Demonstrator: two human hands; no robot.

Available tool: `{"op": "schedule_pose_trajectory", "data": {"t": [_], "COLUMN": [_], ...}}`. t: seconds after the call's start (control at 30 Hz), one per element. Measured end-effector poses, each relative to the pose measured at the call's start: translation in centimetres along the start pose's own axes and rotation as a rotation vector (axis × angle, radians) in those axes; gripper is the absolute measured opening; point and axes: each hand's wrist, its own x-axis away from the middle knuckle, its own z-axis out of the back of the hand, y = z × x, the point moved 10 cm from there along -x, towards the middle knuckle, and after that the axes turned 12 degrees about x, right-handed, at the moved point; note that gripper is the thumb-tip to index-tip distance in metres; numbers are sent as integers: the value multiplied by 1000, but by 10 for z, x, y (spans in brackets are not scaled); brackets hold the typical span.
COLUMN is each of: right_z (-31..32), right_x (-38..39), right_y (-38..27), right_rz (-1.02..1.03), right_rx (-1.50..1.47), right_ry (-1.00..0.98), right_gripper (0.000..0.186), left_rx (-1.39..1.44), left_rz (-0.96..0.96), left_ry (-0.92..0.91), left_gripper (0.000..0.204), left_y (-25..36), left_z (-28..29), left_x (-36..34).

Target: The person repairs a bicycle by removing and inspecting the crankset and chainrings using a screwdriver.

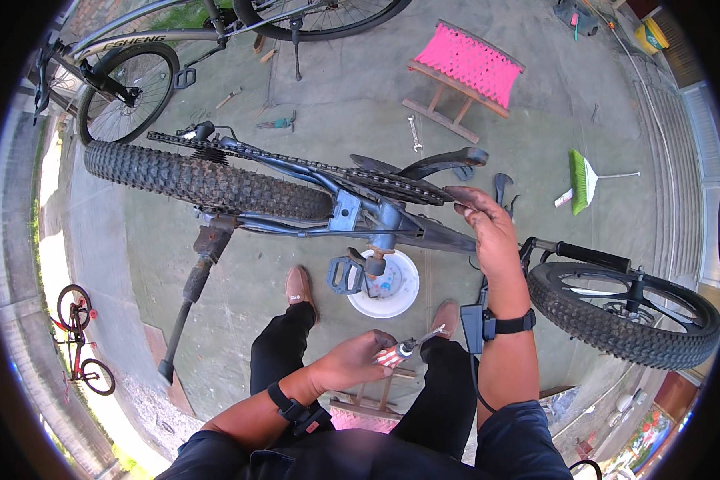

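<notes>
A dark bicycle (412,236) lies across the middle, frame raised, its knobby rear tyre (208,184) to the left. My right hand (486,224) has its fingers curled against the chain (430,190) at the chainring's right end. My left hand (352,360), below the frame, grips a small red-and-white striped tube (394,356) with a slim metallic tip angled up-right. Beneath the crank and pedal (340,274) sits a white basin (404,292) with something indistinct inside. A long dark support arm (186,320) runs from the rear axle toward the lower left.
Other bicycles stand at top left (140,112) and far left (80,336). A pink woven stool (464,64), wrench (414,134), green broom (582,180) and several scattered tools lie beyond. Another stool (360,412) is between my legs. The bicycle's front wheel (616,320) extends to the right.
</notes>
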Motion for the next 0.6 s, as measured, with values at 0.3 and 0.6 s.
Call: {"op": "schedule_pose_trajectory", "data": {"t": [0.3,0.6], "right_z": [14,46], "right_x": [70,288], "right_y": [15,76], "right_rz": [-240,-514], "right_rx": [-182,-51], "right_ry": [6,-26], "right_gripper": [40,30], "left_rx": [128,193], "left_rz": [85,33], "left_ry": [59,4], "left_gripper": [38,37], "left_y": [61,127], "left_z": [-85,-136], "left_x": [35,51]}}
